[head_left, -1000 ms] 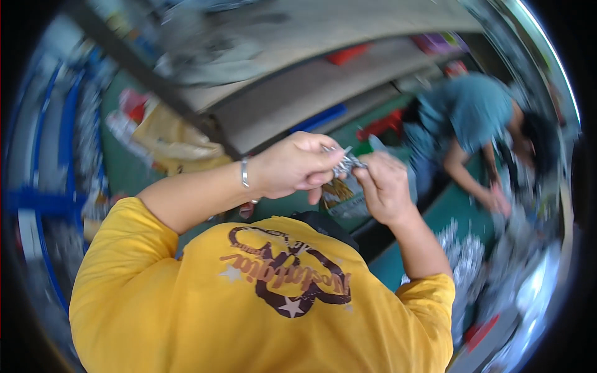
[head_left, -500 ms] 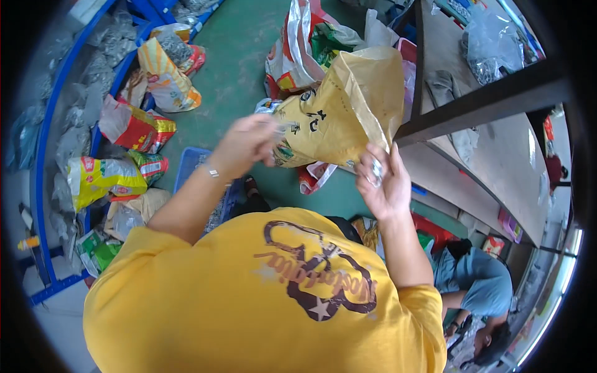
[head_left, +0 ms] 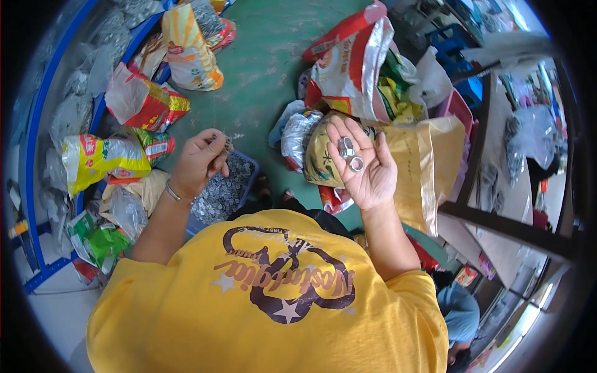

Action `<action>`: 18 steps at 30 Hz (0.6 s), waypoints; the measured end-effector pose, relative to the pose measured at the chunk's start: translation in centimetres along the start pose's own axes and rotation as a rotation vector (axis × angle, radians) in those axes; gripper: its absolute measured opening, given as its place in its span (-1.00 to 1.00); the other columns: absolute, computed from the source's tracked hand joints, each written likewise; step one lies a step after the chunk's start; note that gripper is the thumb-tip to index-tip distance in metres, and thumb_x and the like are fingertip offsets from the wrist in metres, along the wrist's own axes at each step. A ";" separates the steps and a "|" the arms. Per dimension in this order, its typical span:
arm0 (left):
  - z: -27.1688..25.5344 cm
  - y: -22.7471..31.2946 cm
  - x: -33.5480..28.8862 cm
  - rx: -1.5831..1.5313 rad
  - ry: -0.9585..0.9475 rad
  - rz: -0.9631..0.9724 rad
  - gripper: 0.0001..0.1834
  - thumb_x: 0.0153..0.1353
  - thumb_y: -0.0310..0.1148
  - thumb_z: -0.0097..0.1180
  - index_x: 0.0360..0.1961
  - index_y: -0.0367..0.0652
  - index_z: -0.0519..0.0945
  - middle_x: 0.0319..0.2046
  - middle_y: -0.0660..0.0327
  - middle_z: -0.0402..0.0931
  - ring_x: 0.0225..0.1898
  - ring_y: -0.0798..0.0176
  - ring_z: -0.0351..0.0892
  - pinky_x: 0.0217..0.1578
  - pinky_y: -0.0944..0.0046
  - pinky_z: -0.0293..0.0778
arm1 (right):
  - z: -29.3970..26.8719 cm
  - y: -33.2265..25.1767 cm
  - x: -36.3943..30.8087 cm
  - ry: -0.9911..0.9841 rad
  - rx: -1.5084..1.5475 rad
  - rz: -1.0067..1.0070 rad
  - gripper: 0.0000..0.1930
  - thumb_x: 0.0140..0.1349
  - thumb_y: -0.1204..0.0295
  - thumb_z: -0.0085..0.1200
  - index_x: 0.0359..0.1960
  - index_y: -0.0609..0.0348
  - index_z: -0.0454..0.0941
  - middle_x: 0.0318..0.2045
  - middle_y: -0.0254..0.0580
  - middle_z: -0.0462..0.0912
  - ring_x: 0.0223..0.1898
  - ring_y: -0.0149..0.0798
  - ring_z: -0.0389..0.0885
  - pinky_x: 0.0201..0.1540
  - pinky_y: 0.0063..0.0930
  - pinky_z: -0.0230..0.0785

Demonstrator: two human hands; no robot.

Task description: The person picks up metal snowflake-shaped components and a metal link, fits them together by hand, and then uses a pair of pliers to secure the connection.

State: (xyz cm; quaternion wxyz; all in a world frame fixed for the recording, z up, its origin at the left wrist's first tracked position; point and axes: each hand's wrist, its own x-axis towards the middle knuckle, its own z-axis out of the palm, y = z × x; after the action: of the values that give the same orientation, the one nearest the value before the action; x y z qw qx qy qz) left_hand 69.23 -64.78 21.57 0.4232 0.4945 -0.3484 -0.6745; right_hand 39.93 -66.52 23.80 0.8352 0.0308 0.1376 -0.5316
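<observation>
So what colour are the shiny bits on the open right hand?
The shiny bits on the right hand are silvery grey; the head view shows them best.

Strong yellow across the shirt point(head_left: 186, 311), printed with dark brown outlines, rust-orange lettering and pale stars. Silver on the metal fittings point(head_left: 346, 149), duller grey on the discs point(head_left: 221, 189) inside a blue tub point(head_left: 195, 225). Tan on the large bag point(head_left: 407, 180), red and white on the sack point(head_left: 354, 74); orange rays over white (much like a sunburst) on the packet point(head_left: 185, 46). Green over the floor point(head_left: 255, 68), streaked paler, with blue along the shelf frame point(head_left: 56, 267)
</observation>
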 end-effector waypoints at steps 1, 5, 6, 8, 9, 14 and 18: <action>-0.3 0.0 0.0 -0.029 0.023 -0.014 -0.72 0.29 -0.24 -0.15 -0.42 -0.23 0.41 -0.75 0.34 0.20 -0.79 0.52 0.09 -0.62 0.45 0.35 | -0.1 0.0 0.6 0.014 -0.032 0.021 -0.47 0.32 0.19 -0.37 0.15 0.43 0.10 0.21 0.14 0.12 0.26 0.02 0.06 0.25 -0.10 0.02; -1.8 -0.6 0.0 -0.100 0.092 -0.022 -0.75 0.29 -0.27 -0.15 -0.41 -0.23 0.41 -0.74 0.33 0.22 -0.79 0.51 0.11 -0.61 0.41 0.37 | -1.0 -0.6 2.9 0.022 -0.270 0.081 -0.60 0.16 0.67 -0.18 0.08 0.41 0.23 0.13 0.18 0.24 0.17 0.01 0.24 0.19 -0.22 0.18; -2.2 -0.4 -0.1 -0.100 0.125 -0.022 -0.76 0.28 -0.28 -0.14 -0.41 -0.23 0.41 -0.74 0.33 0.23 -0.79 0.51 0.12 -0.60 0.40 0.37 | -1.2 -1.1 3.1 0.089 -0.310 0.094 -0.59 0.12 0.70 -0.20 0.07 0.38 0.25 0.10 0.15 0.29 0.15 0.01 0.28 0.18 -0.20 0.20; -2.3 0.6 0.2 -0.099 0.165 0.010 -0.78 0.28 -0.29 -0.12 -0.40 -0.22 0.41 -0.74 0.33 0.24 -0.78 0.51 0.14 -0.60 0.40 0.37 | -2.9 -2.5 3.5 0.076 -0.330 0.096 -0.54 0.05 0.74 -0.24 0.07 0.34 0.26 0.07 0.14 0.34 0.12 0.02 0.32 0.15 -0.18 0.23; -2.0 0.5 -0.2 -0.118 0.204 -0.007 -0.78 0.27 -0.29 -0.10 -0.41 -0.23 0.42 -0.74 0.34 0.24 -0.79 0.51 0.14 -0.61 0.42 0.37 | -2.9 -2.6 3.4 0.145 -0.305 0.084 -0.50 -0.01 0.76 -0.27 0.06 0.31 0.26 0.04 0.13 0.37 0.10 0.02 0.35 0.14 -0.14 0.25; -2.2 1.0 -0.2 -0.162 0.343 0.037 -0.76 0.27 -0.26 -0.11 -0.41 -0.22 0.39 -0.75 0.35 0.22 -0.79 0.51 0.11 -0.58 0.39 0.35 | -1.0 -3.1 8.0 0.147 -0.132 0.089 -0.63 0.16 0.64 -0.32 0.05 0.37 0.21 0.08 0.22 0.29 0.12 0.12 0.29 0.12 -0.06 0.25; -1.6 2.1 -0.2 -0.131 0.389 0.036 -0.75 0.28 -0.26 -0.14 -0.41 -0.23 0.39 -0.77 0.36 0.19 -0.80 0.52 0.10 -0.59 0.40 0.33 | -1.3 -3.6 9.5 0.072 0.045 0.178 -0.72 0.27 0.51 -0.34 -0.02 0.35 0.25 0.09 0.29 0.25 0.09 0.19 0.31 0.05 0.00 0.32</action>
State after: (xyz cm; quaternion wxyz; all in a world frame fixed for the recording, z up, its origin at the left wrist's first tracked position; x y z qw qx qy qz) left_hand 71.31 -65.52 23.11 0.5258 0.5804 -0.2242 -0.5800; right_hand 40.25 -76.17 20.39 0.8727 0.0808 0.1524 -0.4568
